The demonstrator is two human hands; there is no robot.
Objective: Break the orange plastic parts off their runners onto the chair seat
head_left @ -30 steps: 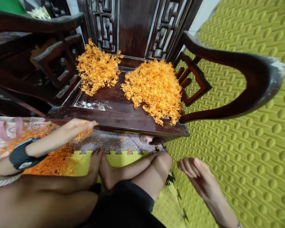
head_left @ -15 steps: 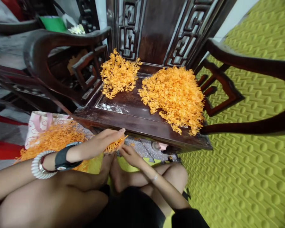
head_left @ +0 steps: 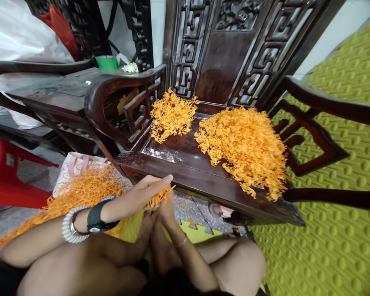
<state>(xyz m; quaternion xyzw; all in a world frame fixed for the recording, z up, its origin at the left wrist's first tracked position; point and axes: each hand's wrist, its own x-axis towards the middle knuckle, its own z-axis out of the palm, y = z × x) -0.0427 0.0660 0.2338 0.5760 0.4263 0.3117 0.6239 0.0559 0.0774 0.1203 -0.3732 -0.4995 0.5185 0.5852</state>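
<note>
My left hand [head_left: 146, 194], with a watch and a coiled white band at its wrist, is closed around a small bunch of thin orange plastic-looking strands [head_left: 157, 200]. Close against the bunch's right side is my right hand [head_left: 167, 209], its fingers drawn together at the strands and partly hidden. Both hands are just in front of the dark wooden chair seat [head_left: 185, 168]. On the seat lie a smaller cluster of curly orange pieces [head_left: 173, 116] and a larger heap of them [head_left: 246, 148]. Loose straight orange strands [head_left: 92, 187] are piled to my left.
A patterned bag with pink handles [head_left: 77, 164] stands behind the loose strands. Farther left is a red plastic stool [head_left: 1, 172]. A green tape roll [head_left: 107, 63] rests on a dark side table. Yellow studded matting [head_left: 336, 246] covers the right side.
The view has shifted, so the chair and heaps appear lower and farther right. My right hand has turned more upright against the bunch; my left hand keeps its hold.
</note>
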